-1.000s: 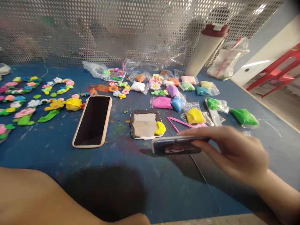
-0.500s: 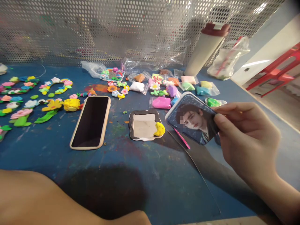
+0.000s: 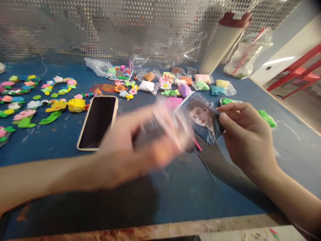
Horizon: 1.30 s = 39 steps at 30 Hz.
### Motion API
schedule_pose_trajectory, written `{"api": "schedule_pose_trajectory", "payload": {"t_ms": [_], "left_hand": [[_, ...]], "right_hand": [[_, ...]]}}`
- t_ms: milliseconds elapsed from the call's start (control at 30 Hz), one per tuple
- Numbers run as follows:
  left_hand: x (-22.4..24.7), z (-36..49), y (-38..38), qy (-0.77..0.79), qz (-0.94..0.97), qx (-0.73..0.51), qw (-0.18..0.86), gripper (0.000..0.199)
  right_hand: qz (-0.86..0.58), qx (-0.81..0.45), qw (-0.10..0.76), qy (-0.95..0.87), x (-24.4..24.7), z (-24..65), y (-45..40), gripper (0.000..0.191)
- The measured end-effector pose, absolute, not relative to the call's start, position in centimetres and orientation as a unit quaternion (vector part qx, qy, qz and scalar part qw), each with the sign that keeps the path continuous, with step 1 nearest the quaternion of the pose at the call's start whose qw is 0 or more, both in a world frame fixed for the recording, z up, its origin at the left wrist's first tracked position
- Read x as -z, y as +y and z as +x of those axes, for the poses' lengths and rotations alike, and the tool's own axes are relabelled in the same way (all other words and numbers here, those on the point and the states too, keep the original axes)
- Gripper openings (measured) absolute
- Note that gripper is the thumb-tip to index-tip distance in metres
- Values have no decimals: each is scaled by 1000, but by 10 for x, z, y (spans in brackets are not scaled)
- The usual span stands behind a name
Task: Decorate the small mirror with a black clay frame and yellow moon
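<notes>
My right hand (image 3: 247,135) pinches a photo card (image 3: 204,118) by its right edge, thumb in front. The card is dark blue with white specks and rounded corners, shows a printed portrait, and is held tilted above the table. My left hand (image 3: 140,147) reaches in from the left, close to the card's left edge. Motion smears its fingers and a pale, see-through-looking patch at their tips, so I cannot make out what is there. It covers the spot of the small clay-edged frame. A phone (image 3: 97,122) in a cream case lies beyond my left wrist.
Packets of coloured clay, one of them white (image 3: 147,86), lie at the back middle. Clay flower decorations (image 3: 57,105) spread over the left. A tilted-looking tumbler (image 3: 223,43) and a plastic bag with a straw (image 3: 247,57) stand before the perforated metal panel (image 3: 105,30). A pink stick (image 3: 197,144) lies below the card.
My left hand has swung from the lower left to beside the card, now hiding the grey-edged frame with the yellow moon. My right hand and card have shifted slightly left and up.
</notes>
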State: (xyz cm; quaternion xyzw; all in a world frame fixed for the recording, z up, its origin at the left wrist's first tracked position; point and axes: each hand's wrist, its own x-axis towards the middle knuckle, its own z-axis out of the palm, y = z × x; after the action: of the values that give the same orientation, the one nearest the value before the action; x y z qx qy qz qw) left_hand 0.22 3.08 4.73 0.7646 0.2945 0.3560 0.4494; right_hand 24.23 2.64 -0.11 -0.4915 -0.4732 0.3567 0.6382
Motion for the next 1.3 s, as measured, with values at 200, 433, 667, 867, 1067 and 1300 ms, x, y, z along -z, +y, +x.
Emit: {"api": "schedule_pose_trajectory", "payload": {"t_ms": [200,433,667,867,1067,1300], "left_hand": [[-60,3,73,367,686,-452,437,32],[-61,-6,88,364,656,-443,490,29],[-78,-23,110,413,687,-412,433,19],[-80,-30,114,430,735,-343,396,19],[-79,-31,120,460,730,-331,384,21],[-74,-29,122,463,717,-306,421,22]], "right_hand": [[-477,-388,649,-448,-3,239,28,14],[-453,-404,600,-520,0,241,21,12],[-293,-154,384,-862,-14,233,-11,23],[-240,-63,311,-917,-17,216,-40,22],[-123,67,232,-963,-13,217,-32,29],[-131,54,196,-970,-15,220,-6,44]]}}
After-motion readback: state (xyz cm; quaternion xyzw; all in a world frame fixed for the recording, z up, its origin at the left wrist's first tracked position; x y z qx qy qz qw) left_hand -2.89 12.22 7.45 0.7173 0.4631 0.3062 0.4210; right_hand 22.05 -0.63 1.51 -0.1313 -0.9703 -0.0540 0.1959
